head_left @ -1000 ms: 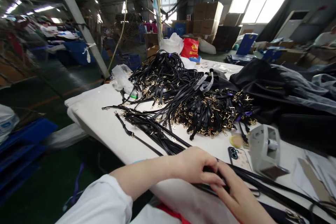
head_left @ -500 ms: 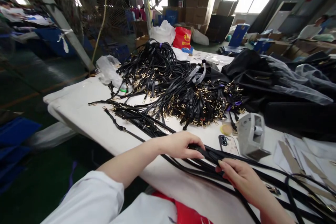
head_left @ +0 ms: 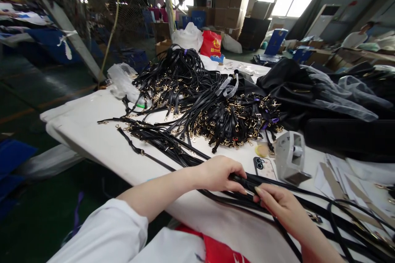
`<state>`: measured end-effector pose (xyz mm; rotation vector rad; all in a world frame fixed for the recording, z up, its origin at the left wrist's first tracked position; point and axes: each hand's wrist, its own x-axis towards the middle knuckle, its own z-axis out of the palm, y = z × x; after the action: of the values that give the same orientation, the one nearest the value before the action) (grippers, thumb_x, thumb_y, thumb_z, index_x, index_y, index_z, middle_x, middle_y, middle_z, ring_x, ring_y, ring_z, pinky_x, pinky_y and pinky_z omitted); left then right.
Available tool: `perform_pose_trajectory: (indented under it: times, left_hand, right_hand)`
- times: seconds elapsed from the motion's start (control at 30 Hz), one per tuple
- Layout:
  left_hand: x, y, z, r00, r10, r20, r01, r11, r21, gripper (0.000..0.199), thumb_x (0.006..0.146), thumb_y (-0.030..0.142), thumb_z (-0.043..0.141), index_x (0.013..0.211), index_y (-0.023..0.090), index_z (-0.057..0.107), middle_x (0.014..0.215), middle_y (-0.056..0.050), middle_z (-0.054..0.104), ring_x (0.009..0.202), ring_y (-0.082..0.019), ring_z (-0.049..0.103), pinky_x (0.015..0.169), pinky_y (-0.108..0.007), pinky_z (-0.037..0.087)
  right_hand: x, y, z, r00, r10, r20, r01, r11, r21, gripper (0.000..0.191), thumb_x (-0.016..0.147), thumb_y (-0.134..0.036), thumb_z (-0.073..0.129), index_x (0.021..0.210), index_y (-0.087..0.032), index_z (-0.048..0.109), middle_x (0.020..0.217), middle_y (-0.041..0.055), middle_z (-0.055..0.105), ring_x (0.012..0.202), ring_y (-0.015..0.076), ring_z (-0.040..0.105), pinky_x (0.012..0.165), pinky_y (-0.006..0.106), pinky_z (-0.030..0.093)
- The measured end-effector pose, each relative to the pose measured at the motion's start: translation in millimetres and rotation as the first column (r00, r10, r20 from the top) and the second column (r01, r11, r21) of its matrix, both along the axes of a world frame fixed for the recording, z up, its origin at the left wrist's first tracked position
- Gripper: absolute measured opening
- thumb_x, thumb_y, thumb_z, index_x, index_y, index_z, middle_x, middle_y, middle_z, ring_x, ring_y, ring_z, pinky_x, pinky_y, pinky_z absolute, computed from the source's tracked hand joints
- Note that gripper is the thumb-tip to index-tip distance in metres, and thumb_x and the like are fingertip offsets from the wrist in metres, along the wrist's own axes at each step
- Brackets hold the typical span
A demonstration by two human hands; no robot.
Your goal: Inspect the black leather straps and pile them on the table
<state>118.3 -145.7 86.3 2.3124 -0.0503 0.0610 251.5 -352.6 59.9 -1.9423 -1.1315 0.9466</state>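
A black strap (head_left: 250, 187) passes between my hands over the near edge of the table. My left hand (head_left: 220, 174) is closed round it, thumb and fingers gripping from the left. Close by on the right, my right hand (head_left: 276, 203) pinches the same strap between thumb and fingers, and a length of it hangs down below that hand. Under and behind both hands runs a bundle of long black straps (head_left: 163, 141) with gold clasps. Just beyond lies a large heap of black straps with gold buckles (head_left: 234, 121).
A phone (head_left: 263, 167) lies beside a grey tape dispenser (head_left: 290, 156). Papers and card pieces (head_left: 345, 181) are at the right. Black bags with plastic wrap (head_left: 308, 86) fill the back right. A red bag (head_left: 211, 44) stands at the far end of the white table (head_left: 83, 119).
My hands have drawn slightly closer together along the strap, the left one shifting right. The whole view has shifted a little, so the table appears farther left.
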Motion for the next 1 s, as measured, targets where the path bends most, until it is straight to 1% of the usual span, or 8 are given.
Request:
perform_pose_trajectory:
  times: [0.13,0.27,0.37,0.5,0.57,0.7,0.83,1.0]
  left_hand:
    - [2,-1,2.6,1.000,-0.027,0.002,0.027,0.997,0.076,0.031,0.080,0.046,0.075,0.098,0.022,0.075,0.085,0.000,0.075,0.072,-0.013,0.065,0.062,-0.020,0.042]
    - [6,-7,-0.2,0.998,-0.060,0.023,0.057,0.990,0.128,0.033,0.082,0.049,0.072,0.101,0.021,0.075,0.091,-0.003,0.076,0.080,-0.017,0.069,0.067,-0.022,0.044]
    - [10,-14,-5.4,0.998,-0.060,0.025,0.057,0.993,0.105,0.033,0.084,0.048,0.071,0.102,0.021,0.075,0.094,-0.004,0.077,0.084,-0.018,0.070,0.070,-0.021,0.046]
    - [14,-24,-13.8,0.994,-0.101,0.049,0.098,0.993,0.061,0.036,0.082,0.047,0.073,0.105,0.020,0.075,0.096,-0.004,0.077,0.086,-0.018,0.071,0.072,-0.021,0.048]
    - [15,-25,-15.8,0.993,-0.091,0.069,0.089,0.996,0.032,0.034,0.083,0.045,0.073,0.105,0.019,0.075,0.094,-0.005,0.077,0.083,-0.017,0.071,0.070,-0.020,0.048]
    - [15,-16,-13.2,0.986,-0.046,0.160,0.047,0.999,-0.001,0.033,0.086,0.044,0.070,0.107,0.020,0.075,0.089,-0.005,0.077,0.078,-0.015,0.070,0.067,-0.019,0.047]
    - [16,-12,-14.3,0.961,-0.087,0.263,0.065,0.994,0.093,0.037,0.085,0.045,0.071,0.108,0.017,0.075,0.085,-0.008,0.076,0.076,-0.018,0.070,0.068,-0.022,0.048]
    - [17,-24,-23.1,0.958,-0.138,0.253,0.086,0.975,0.206,0.036,0.088,0.049,0.065,0.106,0.019,0.075,0.083,-0.007,0.076,0.077,-0.019,0.070,0.069,-0.024,0.048]
  right_hand:
    - [1,-3,5.2,0.999,-0.021,0.034,0.020,1.000,0.018,0.049,0.094,-0.055,0.047,0.068,-0.018,0.064,0.058,-0.0019,0.047,0.055,0.0130,0.038,0.053,0.026,0.028]
    - [0,0,10.3,0.998,0.007,0.059,-0.009,0.999,0.033,0.047,0.095,-0.051,0.048,0.066,-0.017,0.065,0.060,-0.0004,0.052,0.060,0.0143,0.043,0.058,0.026,0.032]
    - [-1,2,11.8,0.999,0.023,0.047,-0.024,0.999,0.029,0.046,0.096,-0.051,0.047,0.068,-0.017,0.064,0.060,-0.0012,0.049,0.059,0.0137,0.041,0.057,0.026,0.031]
    - [-4,4,10.0,0.998,0.070,0.010,-0.070,0.996,0.059,0.049,0.096,-0.054,0.047,0.063,-0.018,0.052,0.060,-0.0020,0.044,0.059,0.0131,0.038,0.055,0.025,0.030]
    - [-5,4,8.9,0.999,0.046,-0.027,-0.044,0.996,0.079,0.050,0.096,-0.057,0.046,0.064,-0.018,0.050,0.058,-0.0028,0.043,0.057,0.0124,0.037,0.055,0.024,0.030]
    - [0,0,9.3,0.991,-0.051,-0.127,0.060,0.996,0.072,0.053,0.095,-0.063,0.043,0.068,-0.018,0.054,0.052,-0.0039,0.044,0.049,0.0109,0.034,0.050,0.024,0.029]
    - [4,-3,8.8,0.994,-0.076,-0.075,0.079,0.996,0.031,0.054,0.092,-0.066,0.047,0.071,-0.018,0.060,0.058,-0.0011,0.052,0.051,0.0118,0.040,0.048,0.024,0.028]
    - [-7,4,1.8,0.997,-0.071,-0.022,0.072,0.996,0.051,0.055,0.092,-0.066,0.045,0.064,-0.019,0.053,0.054,-0.0024,0.049,0.050,0.0120,0.040,0.051,0.025,0.031]
